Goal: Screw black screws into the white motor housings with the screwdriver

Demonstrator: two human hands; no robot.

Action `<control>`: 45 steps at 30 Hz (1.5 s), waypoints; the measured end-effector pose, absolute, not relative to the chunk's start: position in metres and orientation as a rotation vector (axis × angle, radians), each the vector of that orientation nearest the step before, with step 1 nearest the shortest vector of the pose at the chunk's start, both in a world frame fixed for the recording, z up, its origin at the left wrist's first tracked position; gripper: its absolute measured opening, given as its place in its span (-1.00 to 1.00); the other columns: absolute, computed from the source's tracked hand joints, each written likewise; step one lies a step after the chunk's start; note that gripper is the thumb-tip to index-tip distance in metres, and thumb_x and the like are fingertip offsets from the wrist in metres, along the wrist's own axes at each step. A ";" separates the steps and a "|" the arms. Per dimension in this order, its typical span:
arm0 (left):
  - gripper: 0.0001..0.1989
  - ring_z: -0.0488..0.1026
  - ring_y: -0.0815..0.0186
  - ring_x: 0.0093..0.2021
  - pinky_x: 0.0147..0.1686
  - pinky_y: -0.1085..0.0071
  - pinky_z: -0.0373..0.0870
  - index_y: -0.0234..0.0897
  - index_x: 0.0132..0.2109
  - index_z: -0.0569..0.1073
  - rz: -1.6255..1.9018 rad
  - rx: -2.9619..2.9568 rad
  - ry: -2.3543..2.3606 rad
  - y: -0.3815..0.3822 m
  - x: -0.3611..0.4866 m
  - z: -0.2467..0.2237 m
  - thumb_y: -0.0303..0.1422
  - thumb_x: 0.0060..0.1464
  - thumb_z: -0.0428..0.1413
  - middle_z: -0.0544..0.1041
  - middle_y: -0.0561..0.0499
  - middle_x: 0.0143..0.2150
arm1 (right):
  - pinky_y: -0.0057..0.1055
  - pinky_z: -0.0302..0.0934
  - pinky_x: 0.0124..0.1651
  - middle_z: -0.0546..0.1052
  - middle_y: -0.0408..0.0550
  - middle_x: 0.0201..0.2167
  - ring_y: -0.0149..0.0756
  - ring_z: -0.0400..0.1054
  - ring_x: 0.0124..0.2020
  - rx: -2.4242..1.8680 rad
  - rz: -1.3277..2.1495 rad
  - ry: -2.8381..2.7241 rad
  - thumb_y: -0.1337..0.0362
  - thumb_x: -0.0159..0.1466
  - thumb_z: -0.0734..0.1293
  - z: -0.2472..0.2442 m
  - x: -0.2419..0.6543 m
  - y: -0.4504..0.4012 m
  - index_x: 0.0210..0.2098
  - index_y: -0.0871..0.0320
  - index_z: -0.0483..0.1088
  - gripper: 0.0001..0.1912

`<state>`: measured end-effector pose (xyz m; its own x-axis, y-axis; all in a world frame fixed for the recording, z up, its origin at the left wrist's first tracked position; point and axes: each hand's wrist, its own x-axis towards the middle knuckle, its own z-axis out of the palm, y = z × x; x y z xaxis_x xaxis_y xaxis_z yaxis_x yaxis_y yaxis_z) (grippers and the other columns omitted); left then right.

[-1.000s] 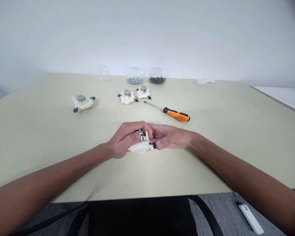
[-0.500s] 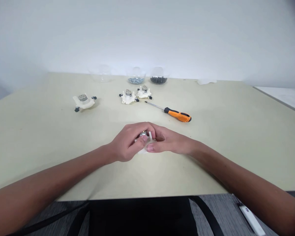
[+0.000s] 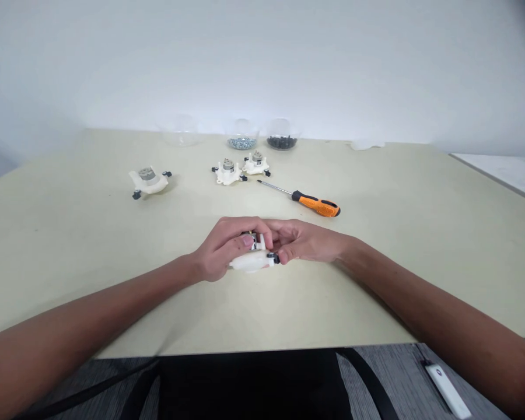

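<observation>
Above the near part of the table, a white plastic motor bracket (image 3: pixel 250 262) is held between both hands. A small metal motor (image 3: pixel 252 240) sits in it, partly covered by fingers. My left hand (image 3: pixel 225 248) is closed round the bracket's left side, its thumb pressed on the motor. At the bracket's right end is a small black fitting (image 3: pixel 273 257). My right hand (image 3: pixel 300 240) is closed at that end, thumb against the fitting; its other fingertips are partly hidden behind the bracket.
Beyond my hands lies an orange-and-black screwdriver (image 3: pixel 317 204). Similar motor brackets stand at the left (image 3: pixel 151 182) and centre (image 3: pixel 228 173), another bracket (image 3: pixel 257 165) beside the latter. Along the back are clear bowls with silver screws (image 3: pixel 242 143) and black pieces (image 3: pixel 282 142).
The bracket has been turned in my hands, so its white side and the black fitting now show. My right thumb has shifted right, from the bracket's front to the fitting.
</observation>
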<state>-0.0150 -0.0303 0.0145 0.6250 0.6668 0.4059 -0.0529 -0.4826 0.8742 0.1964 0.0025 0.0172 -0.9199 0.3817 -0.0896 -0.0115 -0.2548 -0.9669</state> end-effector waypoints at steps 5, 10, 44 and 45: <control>-0.67 0.31 0.35 -0.44 -0.46 0.42 0.21 -0.33 -0.21 0.45 1.122 1.868 0.793 -0.019 -0.018 0.010 -0.18 0.25 -0.10 0.44 -0.03 -0.37 | -0.30 0.27 0.09 0.52 -0.02 -0.13 -0.34 0.42 -0.07 -0.882 1.759 -1.733 0.17 0.16 0.42 0.030 0.195 -0.004 -0.07 0.18 0.43 -0.62; -0.73 0.20 0.38 -0.51 -0.51 0.43 0.12 -0.27 -0.20 0.43 1.227 1.981 1.075 -0.011 -0.019 0.007 -0.22 0.27 -0.09 0.35 0.07 -0.48 | -0.22 0.32 0.02 0.54 -0.02 -0.23 -0.31 0.45 -0.20 -1.050 1.426 -1.698 0.11 0.13 0.43 0.035 0.185 -0.015 -0.15 0.20 0.46 -0.63; -0.65 0.32 0.21 0.12 0.14 0.22 0.22 -0.13 0.15 0.29 0.767 2.430 1.170 0.002 -0.025 0.018 -0.18 0.28 -0.07 0.38 -0.01 0.11 | -0.36 0.24 -0.18 0.53 -0.12 -0.23 -0.37 0.38 -0.25 -1.385 0.564 -1.982 0.28 0.23 0.29 0.007 0.204 0.020 -0.17 0.05 0.51 -0.79; -0.63 0.30 0.21 0.13 0.15 0.23 0.21 -0.13 0.17 0.27 0.780 2.434 1.177 0.000 -0.025 0.018 -0.16 0.28 -0.07 0.37 -0.01 0.11 | -0.37 0.24 -0.19 0.52 -0.12 -0.23 -0.37 0.38 -0.26 -1.382 0.567 -1.975 0.28 0.23 0.29 0.007 0.203 0.019 -0.18 0.06 0.51 -0.80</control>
<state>-0.0248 0.0004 0.0184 0.5100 0.7934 0.3322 0.6151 -0.6064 0.5040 0.2033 0.0191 0.0075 -0.2305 0.9366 0.2641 0.6541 0.3500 -0.6706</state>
